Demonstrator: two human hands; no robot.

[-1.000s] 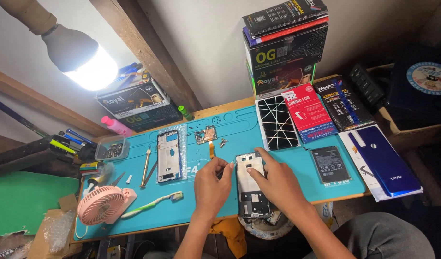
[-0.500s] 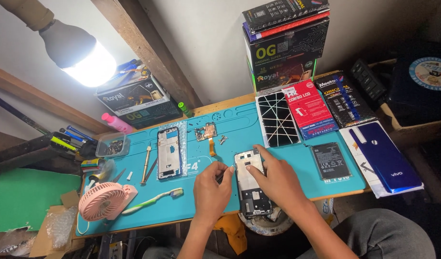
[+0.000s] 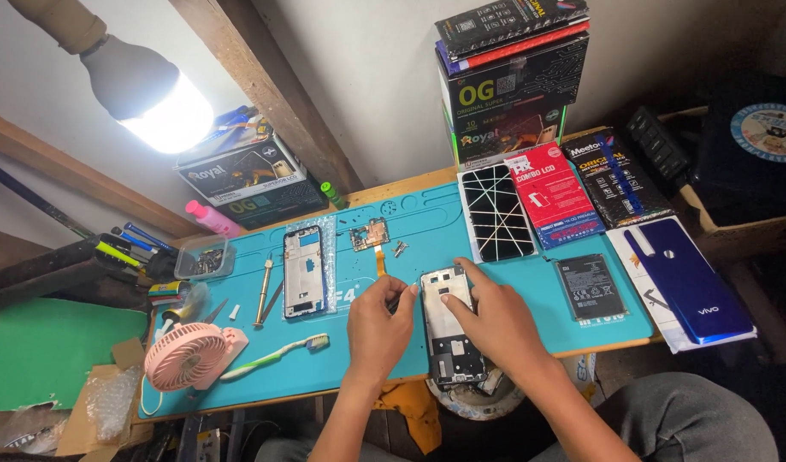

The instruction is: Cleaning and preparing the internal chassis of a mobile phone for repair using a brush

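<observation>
An opened phone body (image 3: 449, 329) lies on the teal work mat (image 3: 530, 282) at its front edge. My right hand (image 3: 494, 318) rests on the phone's right side, fingers pressing its upper part. At the phone's left edge my left hand (image 3: 378, 323) pinches a small thin dark tool (image 3: 396, 302). A circuit board with an orange flex cable (image 3: 372, 237) lies just beyond my hands, with tiny screws (image 3: 400, 249) beside it.
A second phone frame (image 3: 301, 271), a screwdriver (image 3: 261, 291), a toothbrush (image 3: 273, 355) and a pink fan (image 3: 190, 355) lie left. A cracked screen (image 3: 496, 214), a battery (image 3: 589, 286), a blue back cover (image 3: 691, 278) and boxes (image 3: 508, 81) lie right. A lit bulb (image 3: 153, 98) hangs at upper left.
Both hands have stayed on the opened phone; my left hand's fingers have shifted slightly at its left edge. The view has tilted a little.
</observation>
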